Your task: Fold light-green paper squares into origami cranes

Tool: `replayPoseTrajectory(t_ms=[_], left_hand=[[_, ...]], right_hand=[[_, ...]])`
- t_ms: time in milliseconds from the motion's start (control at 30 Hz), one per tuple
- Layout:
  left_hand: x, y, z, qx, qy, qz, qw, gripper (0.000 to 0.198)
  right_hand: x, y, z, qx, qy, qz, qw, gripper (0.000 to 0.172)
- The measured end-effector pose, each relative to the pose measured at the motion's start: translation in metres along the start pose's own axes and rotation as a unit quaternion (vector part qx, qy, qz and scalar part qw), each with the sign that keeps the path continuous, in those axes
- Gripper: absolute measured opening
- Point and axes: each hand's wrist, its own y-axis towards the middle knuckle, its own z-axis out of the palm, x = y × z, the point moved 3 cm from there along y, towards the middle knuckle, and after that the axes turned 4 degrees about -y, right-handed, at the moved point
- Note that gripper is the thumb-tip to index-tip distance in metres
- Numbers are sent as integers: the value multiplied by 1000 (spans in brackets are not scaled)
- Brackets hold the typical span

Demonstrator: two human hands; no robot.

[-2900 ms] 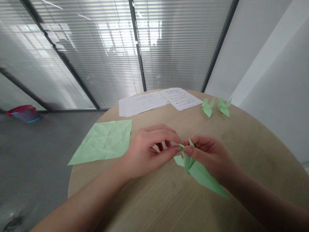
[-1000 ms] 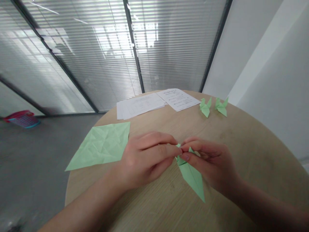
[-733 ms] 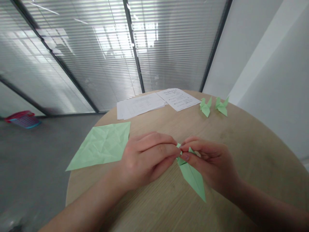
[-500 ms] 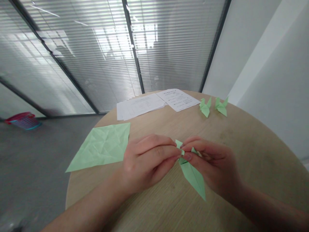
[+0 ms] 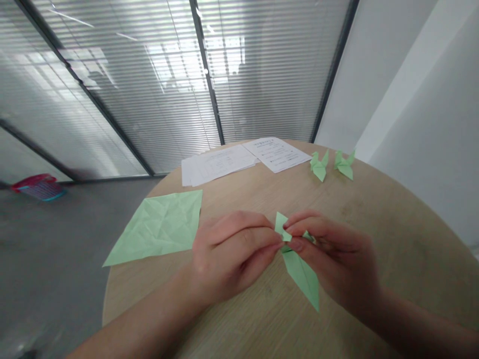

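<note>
A half-folded green paper figure (image 5: 301, 271) is held just above the round wooden table (image 5: 392, 239), its long point aimed down towards me. My left hand (image 5: 230, 254) pinches its upper end with thumb and forefinger. My right hand (image 5: 333, 259) pinches the same end from the other side, fingers curled over the paper. A small flap sticks up between the two sets of fingertips. Both hands are closed on the paper.
A creased green square sheet (image 5: 159, 227) lies at the table's left edge. White printed papers (image 5: 243, 157) lie at the far side. Two finished green paper cranes (image 5: 331, 165) stand at the far right. A red basket (image 5: 37, 185) sits on the grey floor by the glass wall.
The figure's long point has swung from lying out to the right to pointing down towards me. In the last second a small flap has come up between my fingertips.
</note>
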Motion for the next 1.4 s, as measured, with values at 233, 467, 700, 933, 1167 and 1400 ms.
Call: replayPoseTrajectory(t_ms=[233,467,700,933,1167,1400], left_hand=[[1,0,1,10,-1,20,1000,8],[0,-1,2,9,0,18,1000,9],[-3,-1,3,0,6,4,1000,9],[-3,2,4,-21,-25,-20,999,12],[-1,3,9,-41,-116,-60,991,10],[0,3,13,-28,-197,-97,975,6]], right_hand=[[-4,1,1,28,39,27,998,11],[2,4,-1,13,18,23,999,10],[5,1,-2,6,1,13,1000,9],[9,0,-4,-16,25,7,1000,8],[12,0,-6,-8,3,-19,1000,12],[12,-3,-8,6,-17,-60,998,29]])
